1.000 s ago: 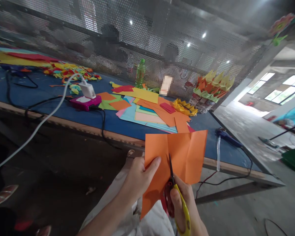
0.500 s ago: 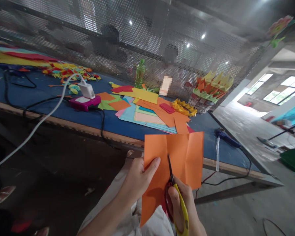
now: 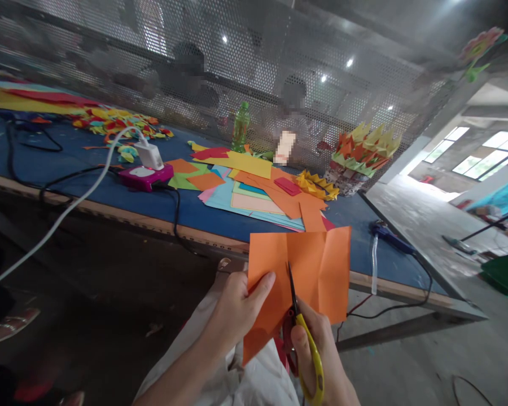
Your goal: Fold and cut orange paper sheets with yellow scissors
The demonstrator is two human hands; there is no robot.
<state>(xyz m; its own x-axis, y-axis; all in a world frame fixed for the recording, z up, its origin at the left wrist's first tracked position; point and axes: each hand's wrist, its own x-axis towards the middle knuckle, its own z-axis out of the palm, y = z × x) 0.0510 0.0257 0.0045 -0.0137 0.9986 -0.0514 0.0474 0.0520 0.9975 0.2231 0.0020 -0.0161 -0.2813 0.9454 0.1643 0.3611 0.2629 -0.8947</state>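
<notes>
Orange paper [image 3: 307, 265] has lifted at one corner, scissors [image 3: 315, 358] in right hand [image 3: 328, 349].

Bare forearms [image 3: 195, 361], loose whitish garment [image 3: 258, 386], perhaps trousers

Looks like a paper-craft workshop: blue worktop [image 3: 342, 217] with stacked coloured paper [image 3: 254, 203], paper scraps [image 3: 118, 121], glue gun [image 3: 393, 238]; scissors [image 3: 316, 355] too. Perforated metal screen [image 3: 245, 62], bare greyish floor [image 3: 410, 361], large windows [image 3: 497, 141].

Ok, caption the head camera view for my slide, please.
Left hand gripping a creased orange sheet, right hand holding scissors to it, beside a blue table strewn with colored paper.
</notes>
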